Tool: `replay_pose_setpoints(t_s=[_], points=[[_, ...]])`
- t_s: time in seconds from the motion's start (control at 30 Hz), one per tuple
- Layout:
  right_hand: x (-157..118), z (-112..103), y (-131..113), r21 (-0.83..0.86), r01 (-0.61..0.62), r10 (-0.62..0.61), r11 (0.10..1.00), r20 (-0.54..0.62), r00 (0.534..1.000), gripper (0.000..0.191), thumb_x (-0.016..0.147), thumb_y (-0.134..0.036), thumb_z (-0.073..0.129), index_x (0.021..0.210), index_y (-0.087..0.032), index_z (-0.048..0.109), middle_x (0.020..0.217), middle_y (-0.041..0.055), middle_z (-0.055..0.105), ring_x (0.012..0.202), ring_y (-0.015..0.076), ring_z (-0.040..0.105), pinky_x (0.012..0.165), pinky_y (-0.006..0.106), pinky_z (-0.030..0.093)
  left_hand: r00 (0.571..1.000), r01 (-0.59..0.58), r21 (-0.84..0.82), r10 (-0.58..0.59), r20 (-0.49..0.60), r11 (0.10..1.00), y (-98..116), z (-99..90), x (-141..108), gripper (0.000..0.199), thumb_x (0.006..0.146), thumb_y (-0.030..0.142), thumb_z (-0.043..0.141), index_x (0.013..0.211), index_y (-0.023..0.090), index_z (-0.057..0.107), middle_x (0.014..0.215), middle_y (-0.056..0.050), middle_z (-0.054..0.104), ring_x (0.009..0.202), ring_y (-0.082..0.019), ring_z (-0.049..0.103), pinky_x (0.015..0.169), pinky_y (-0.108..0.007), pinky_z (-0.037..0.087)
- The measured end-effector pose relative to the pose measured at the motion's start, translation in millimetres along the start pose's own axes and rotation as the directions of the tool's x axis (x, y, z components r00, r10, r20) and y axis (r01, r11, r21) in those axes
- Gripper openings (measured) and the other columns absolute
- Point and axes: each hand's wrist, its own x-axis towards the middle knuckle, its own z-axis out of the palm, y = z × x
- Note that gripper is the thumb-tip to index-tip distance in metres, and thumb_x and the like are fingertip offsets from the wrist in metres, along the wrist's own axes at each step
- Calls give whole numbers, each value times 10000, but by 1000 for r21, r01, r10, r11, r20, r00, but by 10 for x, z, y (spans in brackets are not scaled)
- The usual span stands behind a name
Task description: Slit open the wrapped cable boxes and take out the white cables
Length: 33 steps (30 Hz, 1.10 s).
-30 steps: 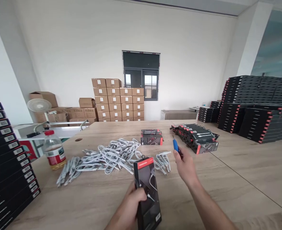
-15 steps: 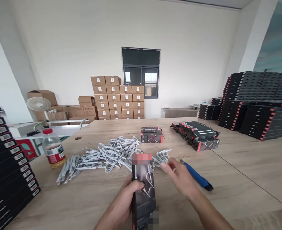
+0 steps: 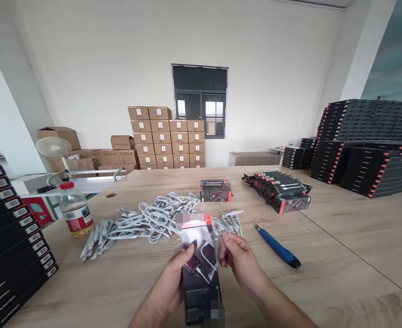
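Note:
My left hand (image 3: 173,275) is wrapped round a black retail box (image 3: 201,269) with a red top end and a printed picture of a phone and a cable. The box stands tilted in front of me, its upper end partly blurred out. Close to its right edge, my right hand (image 3: 237,255) has thumb and fingers pinched together; what is between them, if anything, is hidden. Behind the box lies a pile of coiled white cables (image 3: 160,218). A blue-handled tool (image 3: 278,246), with a metal tip, rests on the table to the right of my right hand.
Small black boxes (image 3: 216,190) lie beyond the cables, with a larger row of boxes (image 3: 279,191) farther right. Tall stacks of black boxes (image 3: 365,168) stand at the right and another stack (image 3: 19,237) at the left. A red-capped bottle (image 3: 76,212) is on the wooden table (image 3: 119,291).
My right hand has come left to the box's edge and its fingers have closed. The box has turned, showing more of its printed face, and shifted slightly left.

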Motion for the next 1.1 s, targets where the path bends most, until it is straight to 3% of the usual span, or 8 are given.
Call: replay_pose_setpoints(t_s=[0.17,0.33,0.43,0.63,0.77,0.87,1.0,1.1], points=[[-28,94,104,39,-122,122,992,17,992,532,753,-660,717,583,-186,547,574,-26,540,509,98,458,526,234,358,995,-19,-141,6,-95,990,104,-49,28,275,716,379,806,841,150,719,767,-88,771,681,-277,733,757,-436,589],[-140,140,-8,-226,155,-139,962,84,987,462,904,-559,608,636,-184,591,887,49,671,678,126,550,613,243,452,960,-193,78,205,-193,978,48,-20,114,365,712,427,839,954,194,698,746,-10,737,615,-181,664,608,-284,521],[-195,179,-75,-434,367,-322,823,177,930,342,972,-388,551,693,-197,605,893,51,686,785,155,614,715,264,489,904,-293,325,372,-212,899,57,13,136,432,712,470,836,1017,184,729,890,-31,763,808,-191,681,716,-251,502],[-320,260,-197,-518,543,-442,661,317,839,221,962,-229,516,764,-202,610,1056,94,693,957,187,660,845,294,499,922,-233,506,354,-156,831,142,77,64,643,622,337,908,1213,207,690,995,-34,764,966,-238,676,819,-272,496],[-507,325,-337,-297,329,-176,896,443,879,348,1007,-372,472,750,-209,640,883,64,708,757,161,658,724,289,498,902,-185,133,222,-370,974,226,-86,113,274,710,310,823,905,168,692,723,0,690,619,-146,620,578,-226,483],[-561,301,-329,-211,93,32,973,524,851,472,987,-507,488,648,-204,617,586,6,583,528,122,513,549,259,398,846,-253,-81,180,-502,964,361,-272,155,200,831,345,667,749,180,588,629,9,627,503,-117,570,518,-226,491],[-374,59,-279,5,-39,36,999,259,965,484,860,-475,639,519,-231,399,452,-79,325,432,77,233,439,240,224,846,-335,-176,213,-488,926,507,-367,128,155,861,319,603,800,178,590,692,-12,659,592,-130,641,599,-242,556],[-168,-254,-395,263,31,-26,964,-22,999,446,765,-359,667,568,-255,280,506,-114,175,439,79,83,380,232,141,862,-363,-242,226,-454,900,575,-378,77,141,858,310,575,856,175,616,742,-37,692,634,-148,670,620,-259,576]])
